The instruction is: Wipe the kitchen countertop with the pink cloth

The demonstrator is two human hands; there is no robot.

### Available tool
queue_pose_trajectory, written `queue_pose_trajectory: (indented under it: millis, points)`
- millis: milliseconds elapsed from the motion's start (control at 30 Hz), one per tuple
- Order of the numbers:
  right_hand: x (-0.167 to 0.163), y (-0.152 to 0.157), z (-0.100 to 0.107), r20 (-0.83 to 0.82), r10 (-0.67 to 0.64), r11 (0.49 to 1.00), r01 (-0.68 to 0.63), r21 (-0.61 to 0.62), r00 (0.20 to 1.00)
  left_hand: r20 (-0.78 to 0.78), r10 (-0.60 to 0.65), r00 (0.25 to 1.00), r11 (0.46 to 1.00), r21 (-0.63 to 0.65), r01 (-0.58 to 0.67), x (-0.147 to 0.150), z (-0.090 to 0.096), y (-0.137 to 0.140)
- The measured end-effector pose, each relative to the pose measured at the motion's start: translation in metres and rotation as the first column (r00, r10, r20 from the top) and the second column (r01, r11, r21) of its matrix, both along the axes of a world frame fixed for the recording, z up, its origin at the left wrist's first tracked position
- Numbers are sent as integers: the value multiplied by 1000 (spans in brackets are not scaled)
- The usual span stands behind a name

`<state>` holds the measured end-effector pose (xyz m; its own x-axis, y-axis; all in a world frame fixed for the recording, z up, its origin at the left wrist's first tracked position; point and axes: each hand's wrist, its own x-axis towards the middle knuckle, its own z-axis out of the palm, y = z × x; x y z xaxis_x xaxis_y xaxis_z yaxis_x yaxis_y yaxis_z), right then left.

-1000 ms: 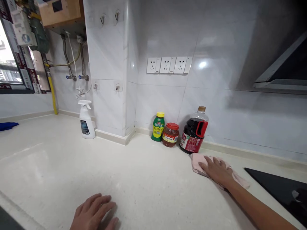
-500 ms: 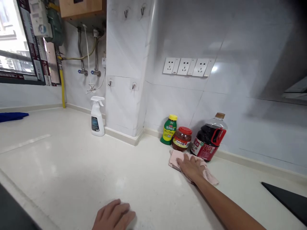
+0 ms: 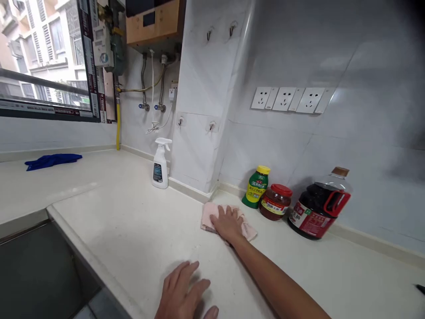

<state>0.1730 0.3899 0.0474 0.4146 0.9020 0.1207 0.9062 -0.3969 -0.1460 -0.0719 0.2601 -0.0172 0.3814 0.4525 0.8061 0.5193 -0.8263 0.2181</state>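
My right hand (image 3: 227,225) lies with spread fingers on a folded pink cloth (image 3: 210,213), pressing it against the white countertop (image 3: 133,230). The cloth sits just in front of the pillar's base, left of the bottles. Closer to me, my left hand (image 3: 182,290) is over the counter with its fingers apart and nothing in them. Right of the cloth stand a green bottle with a yellow cap (image 3: 255,188), a red-lidded jar (image 3: 275,203) and a large bottle of dark liquid with a red handle (image 3: 318,206).
A white spray bottle (image 3: 160,164) stands left of the tiled pillar (image 3: 202,146). Farther left lies a blue cloth-like item (image 3: 53,161). The counter's front edge (image 3: 89,261) runs along the lower left. A dark object (image 3: 421,289) shows at the right border.
My right hand has slid the pink cloth leftward, away from the bottles toward the pillar. My left hand's fingers are spread wider. The view has turned left, showing more window and the counter corner.
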Motion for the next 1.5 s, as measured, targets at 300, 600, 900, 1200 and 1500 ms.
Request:
queue_pose_trajectory:
  millis: [300,600,900,1200,1500]
  points:
    - [-111,-100,-6,-102,512,854,-518,-52,853,5,116,993,990,-86,-115,-5,16,-6]
    - [-42,-108,2,-51,420,905,-422,-45,906,18,117,993,990,-87,-115,-5,9,3]
    - [166,-190,0,-65,-402,915,402,-12,913,-5,60,998,979,-193,-60,-9,28,-3]
    - [163,-253,-9,-91,-597,800,600,3,797,-31,5,1000,954,-299,-14,-4,35,-8]
    - [-36,-186,3,-96,8,999,-13,-45,995,-26,49,998,939,-340,-55,-4,42,-8]
